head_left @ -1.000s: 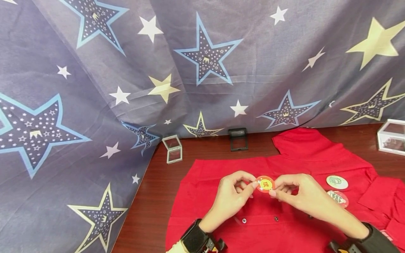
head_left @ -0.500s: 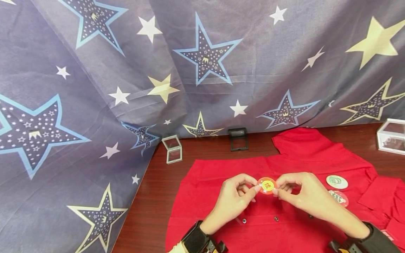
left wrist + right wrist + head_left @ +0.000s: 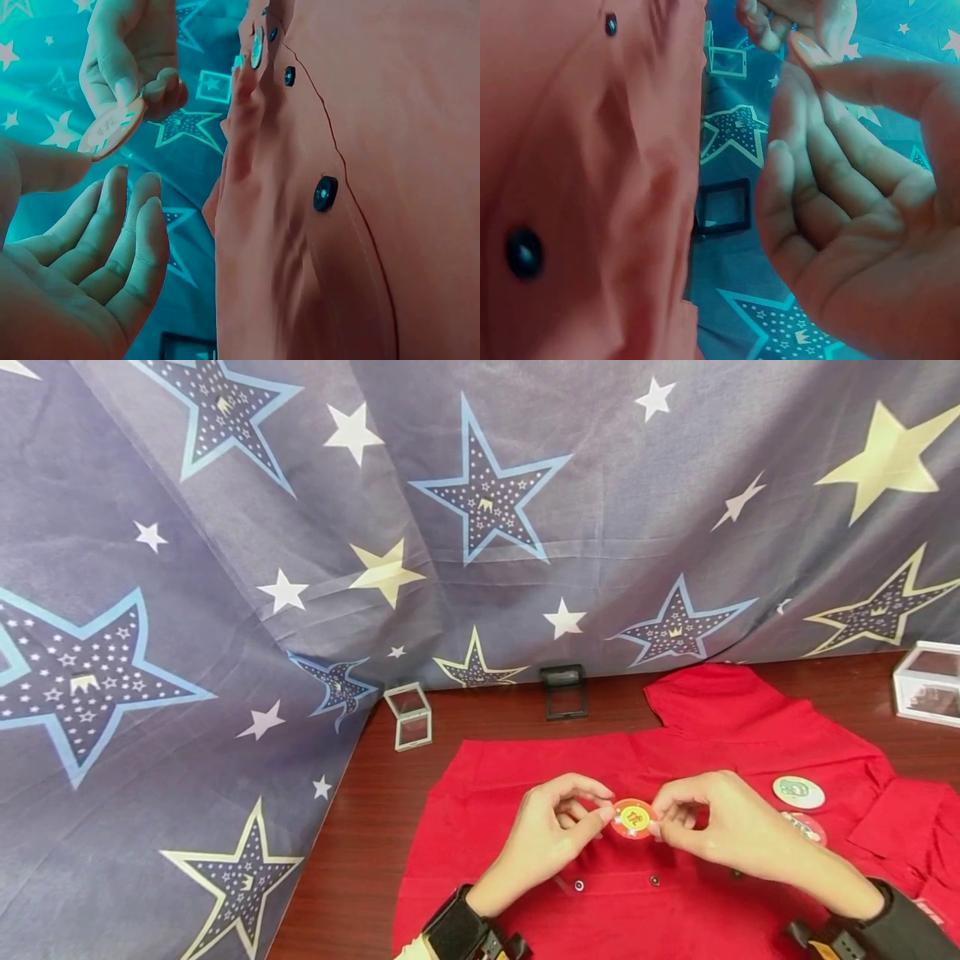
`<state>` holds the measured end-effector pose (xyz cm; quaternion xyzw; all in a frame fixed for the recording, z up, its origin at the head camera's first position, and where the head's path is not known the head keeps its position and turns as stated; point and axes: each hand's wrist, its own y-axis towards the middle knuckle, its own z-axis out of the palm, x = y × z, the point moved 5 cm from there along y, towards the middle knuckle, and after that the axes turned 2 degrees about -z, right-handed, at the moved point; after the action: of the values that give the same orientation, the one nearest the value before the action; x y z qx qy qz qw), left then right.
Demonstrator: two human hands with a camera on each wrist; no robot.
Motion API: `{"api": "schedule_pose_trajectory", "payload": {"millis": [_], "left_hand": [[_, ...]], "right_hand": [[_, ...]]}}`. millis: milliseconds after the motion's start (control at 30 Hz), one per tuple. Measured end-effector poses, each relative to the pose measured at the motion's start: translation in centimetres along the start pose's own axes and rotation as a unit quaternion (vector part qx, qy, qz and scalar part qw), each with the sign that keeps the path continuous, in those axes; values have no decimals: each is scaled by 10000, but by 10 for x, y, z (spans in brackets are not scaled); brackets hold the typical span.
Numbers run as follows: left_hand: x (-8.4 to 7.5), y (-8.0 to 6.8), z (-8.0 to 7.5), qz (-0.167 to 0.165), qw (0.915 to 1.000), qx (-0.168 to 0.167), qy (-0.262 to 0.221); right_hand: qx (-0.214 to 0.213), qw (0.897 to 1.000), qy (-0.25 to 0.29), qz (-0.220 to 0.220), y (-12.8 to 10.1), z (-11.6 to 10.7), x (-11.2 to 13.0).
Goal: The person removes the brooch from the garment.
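Observation:
Between both hands, a round red badge [image 3: 633, 819] with a yellow centre and a printed character is held just above a red shirt [image 3: 525, 768]. My left hand [image 3: 551, 827] pinches its left edge with thumb and fingertips. On the opposite edge, my right hand [image 3: 716, 818] pinches it the same way. In the left wrist view the badge [image 3: 112, 129] appears tilted between the two thumbs. The shirt lies spread on the table, its dark buttons [image 3: 325, 193] showing. Two more round badges rest on it: a white and green one [image 3: 798, 792], and a pinkish one [image 3: 806, 828] partly hidden by my right wrist.
At the table's back stand a small open light-framed case [image 3: 411, 717] and an open black one [image 3: 565, 692]. A white clear-windowed case [image 3: 928, 683] sits at the far right. A star-printed cloth [image 3: 315, 510] hangs behind and to the left of the brown table [image 3: 337, 843].
The red badge has shifted slightly down and to the right, with both hands still pinching it. The other badges and the cases have stayed in place.

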<state>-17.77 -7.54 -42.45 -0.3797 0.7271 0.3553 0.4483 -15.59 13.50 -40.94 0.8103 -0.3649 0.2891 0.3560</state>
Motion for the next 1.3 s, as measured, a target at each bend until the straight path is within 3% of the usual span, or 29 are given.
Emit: {"api": "schedule_pose_trajectory", "payload": {"millis": [300,733,867,1067,1300], "left_hand": [[-2,-1,1,363,9980,170,479],[4,-3,0,342,9968,327,637],[6,-3,1,274,9975,286,584],[8,-2,-1,21,9994,76,345],[15,-2,-1,-245,9984,-140,-484]], "right_hand": [[334,9964,-327,-710,7,-3,6],[297,9961,-510,-661,10,-3,6],[303,9974,-384,-521,8,-1,3],[191,9997,-108,73,6,0,-1],[-237,9988,127,418,2,4,-4]]}}
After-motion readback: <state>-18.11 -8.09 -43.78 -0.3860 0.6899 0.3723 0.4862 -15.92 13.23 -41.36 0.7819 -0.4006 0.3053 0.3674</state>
